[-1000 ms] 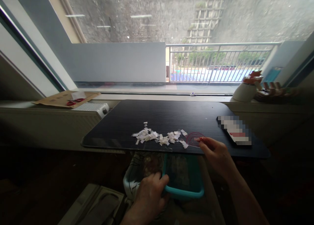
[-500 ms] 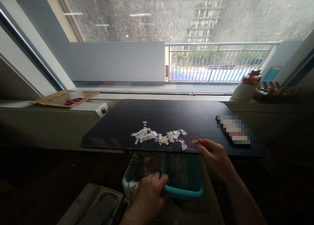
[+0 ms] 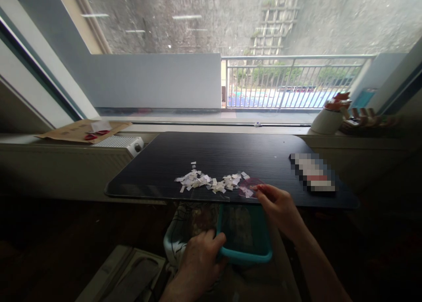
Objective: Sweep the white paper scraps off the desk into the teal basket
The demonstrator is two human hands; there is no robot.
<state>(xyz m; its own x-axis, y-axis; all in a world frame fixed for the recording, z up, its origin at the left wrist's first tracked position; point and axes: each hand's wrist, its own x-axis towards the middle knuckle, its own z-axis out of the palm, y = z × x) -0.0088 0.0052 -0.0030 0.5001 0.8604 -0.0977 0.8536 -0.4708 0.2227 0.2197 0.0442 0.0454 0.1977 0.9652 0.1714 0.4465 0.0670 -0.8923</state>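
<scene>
My left hand (image 3: 206, 253) is closed on the near left edge of a turquoise plastic box (image 3: 245, 256), which sits just below the table's front edge. With bent fingers my right hand (image 3: 278, 203) pinches a thin, see-through pink plastic piece (image 3: 252, 184) with a rounded outline. That piece lies low over the tabletop, overlapping the right end of a spread of small white paper scraps (image 3: 194, 180). Some scraps show through it. Pale contents (image 3: 242, 227) are dimly visible inside the box.
The scraps lie along the front of a dark table (image 3: 211, 148). A pixelated flat object (image 3: 313, 172) rests at its right. Beneath, a lined bin (image 3: 171, 238) stands left of the box. A radiator (image 3: 123, 144), brown envelope (image 3: 79, 130) and white pot (image 3: 325, 121) are by the window.
My right hand has slid the pink piece left, so it now covers the rightmost scraps. The left hand stays on the box. The view has shifted slightly.
</scene>
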